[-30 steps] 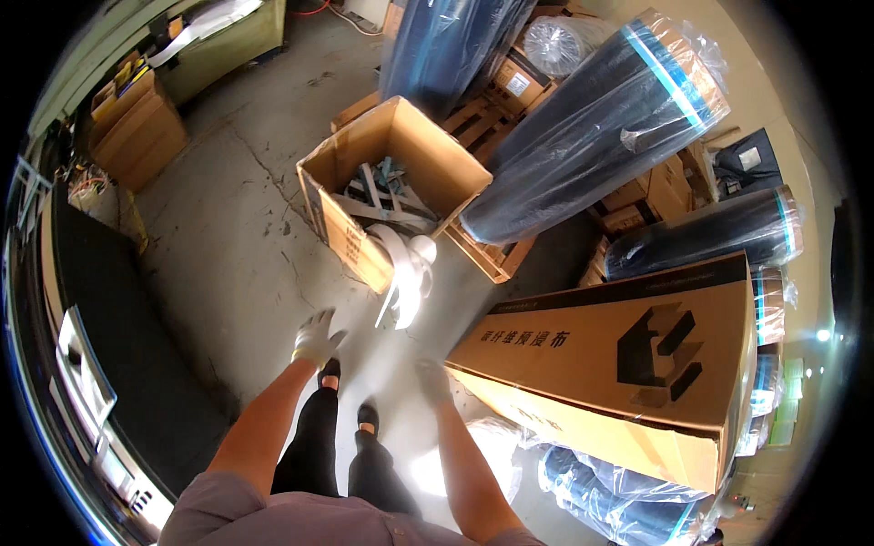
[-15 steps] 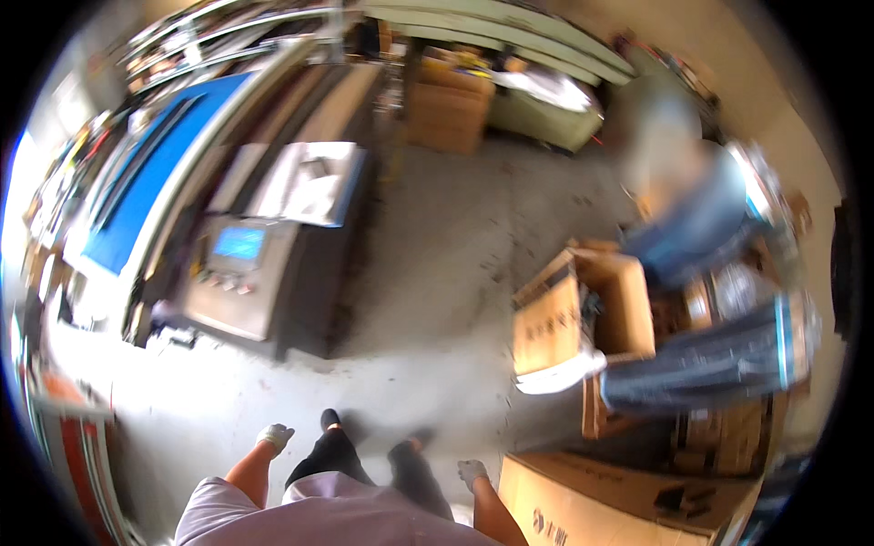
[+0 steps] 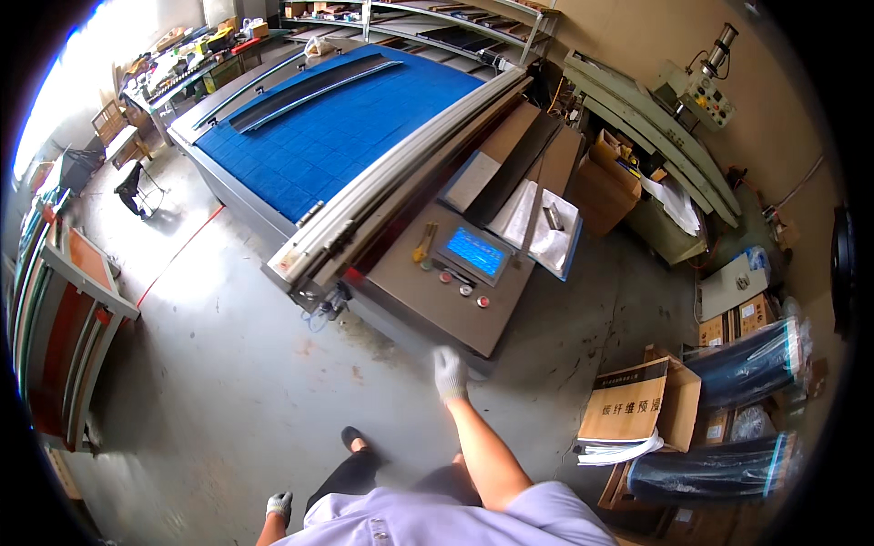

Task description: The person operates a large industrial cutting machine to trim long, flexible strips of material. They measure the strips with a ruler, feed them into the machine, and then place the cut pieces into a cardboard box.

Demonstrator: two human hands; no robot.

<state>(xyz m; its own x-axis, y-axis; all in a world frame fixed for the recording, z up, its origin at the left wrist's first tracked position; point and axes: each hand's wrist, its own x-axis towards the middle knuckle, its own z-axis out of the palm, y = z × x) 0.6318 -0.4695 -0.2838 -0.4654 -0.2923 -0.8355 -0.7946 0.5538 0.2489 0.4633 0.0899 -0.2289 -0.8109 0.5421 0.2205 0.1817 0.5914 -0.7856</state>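
My right hand (image 3: 449,373), in a pale knitted glove, reaches forward at the near edge of a grey control cabinet (image 3: 414,296). Nothing shows in it, and how its fingers are bent is hard to make out. On the cabinet's top are a lit blue touchscreen (image 3: 475,252) and several round push buttons (image 3: 466,290). A yellow-handled tool (image 3: 424,241) lies beside the screen. Low at my left side hangs my left hand (image 3: 279,506), gloved too, its fingers loosely bent and apart, with nothing visible in it.
Behind the cabinet stretches a large cutting table with a blue bed (image 3: 337,127), dark strips lying on it. An open cardboard box (image 3: 628,400) and dark wrapped rolls (image 3: 710,469) stand right. An orange-and-white rack (image 3: 77,318) is left; a green press (image 3: 655,127) stands far right.
My view has turned left, and the cabinet is now in front of me. My right arm has come up and forward toward it. The person near the boxes is out of view.
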